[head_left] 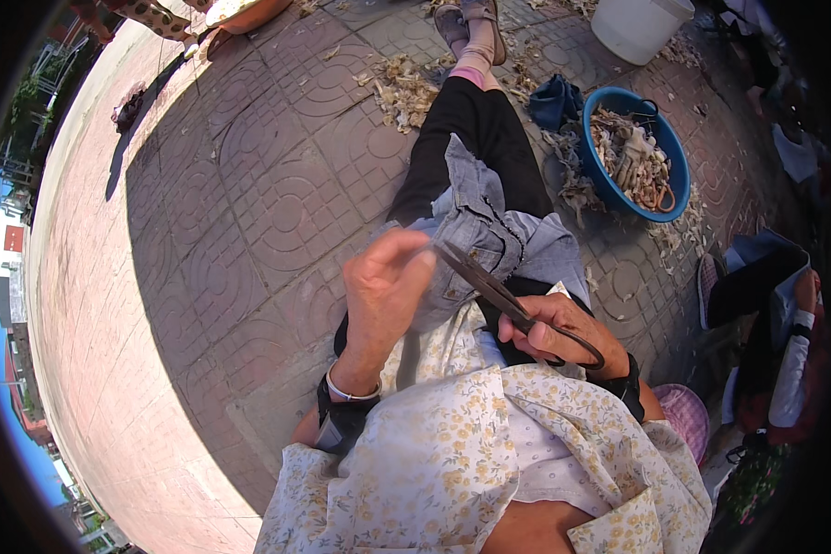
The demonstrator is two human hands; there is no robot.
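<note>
Dark metal scissors [494, 289], over the lap, gripped in the right hand [556, 331], tips toward 10 o'clock (all bearings from the scissors).
At 9 to 10: left hand [388, 284], fingers curled toward thumb, just beside the tips, blurred; cannot tell whether grasping anything.
Below the blades: grey-blue cloth [475, 217], rumpled across outstretched legs in black trousers [440, 148].
At 11: heap of pale scraps [404, 97] on patterned paving [277, 180]. In the way: cloth and legs, between scissors and heap.
Past 12: dark blue bundle [555, 102], beside basin.
At 1 to 2: blue basin [680, 166], scrap-filled, tan loop [667, 199] inside.
At 1, farther: white bucket [639, 30].
At 3: seated co-worker [757, 288].
</note>
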